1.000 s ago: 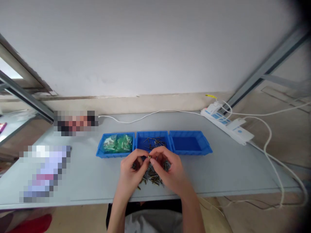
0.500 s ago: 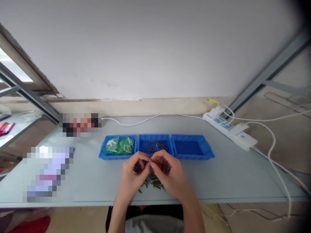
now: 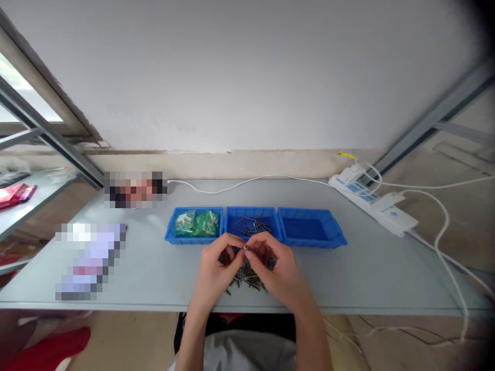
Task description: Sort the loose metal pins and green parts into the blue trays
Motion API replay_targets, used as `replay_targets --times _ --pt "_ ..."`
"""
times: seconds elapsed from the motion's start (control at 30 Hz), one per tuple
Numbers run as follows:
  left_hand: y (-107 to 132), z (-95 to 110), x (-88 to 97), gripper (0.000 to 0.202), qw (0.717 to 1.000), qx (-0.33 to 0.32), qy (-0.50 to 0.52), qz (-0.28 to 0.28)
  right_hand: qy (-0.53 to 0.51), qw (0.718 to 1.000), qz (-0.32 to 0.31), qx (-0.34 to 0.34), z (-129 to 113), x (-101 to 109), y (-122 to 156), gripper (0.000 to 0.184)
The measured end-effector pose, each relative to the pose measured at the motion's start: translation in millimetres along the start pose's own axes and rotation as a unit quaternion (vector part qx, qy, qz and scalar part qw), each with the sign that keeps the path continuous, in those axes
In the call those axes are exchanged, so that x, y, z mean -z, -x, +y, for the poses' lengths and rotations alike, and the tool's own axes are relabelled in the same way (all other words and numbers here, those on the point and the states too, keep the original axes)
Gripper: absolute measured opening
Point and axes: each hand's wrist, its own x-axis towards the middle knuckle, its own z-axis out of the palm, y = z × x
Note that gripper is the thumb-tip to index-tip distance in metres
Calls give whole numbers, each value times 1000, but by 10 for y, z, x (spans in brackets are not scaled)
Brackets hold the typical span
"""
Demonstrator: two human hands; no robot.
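Note:
My left hand [image 3: 216,268] and my right hand [image 3: 276,268] meet over a pile of small dark and brass screws [image 3: 245,278] on the grey table [image 3: 367,273]. Both pinch one tiny brass-tipped piece [image 3: 245,248] between their fingertips. Just behind the hands stand three blue trays in a row. The left tray [image 3: 172,235] holds green and clear packets of small parts. The middle tray [image 3: 232,219] holds several loose dark screws. The right tray [image 3: 311,229] shows only its blue floor.
A white power strip [image 3: 373,203] with plugs lies at the back right, its white cables running along the table and off the right edge. Blurred items [image 3: 91,257] lie at the left. A metal shelf frame [image 3: 42,131] stands at far left.
The view has shifted a little, so everything sits slightly further right in the picture. My hands keep the same pinch together over the screw pile.

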Motion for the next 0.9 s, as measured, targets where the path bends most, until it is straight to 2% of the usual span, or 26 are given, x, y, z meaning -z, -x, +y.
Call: replay_targets --times 0.6,0.67,0.73,0.8,0.83,0.9 --pt "7 -28 -2 4 1000 -1 10 -13 -9 1000 11 -2 4 26 32 3" --pt "15 -5 2 3 1000 5 -9 -8 0 999 49 13 6 9 15 4" --pt "28 18 18 6 1000 15 -22 9 20 989 145 25 16 -13 -20 6" --pt "42 28 49 9 999 22 -17 34 68 967 243 31 41 -27 -64 10" --pt "48 28 68 10 999 22 -8 47 99 958 268 33 59 -27 -84 12" --pt "58 13 111 13 997 23 7 70 151 949 275 37 96 -7 -110 16"
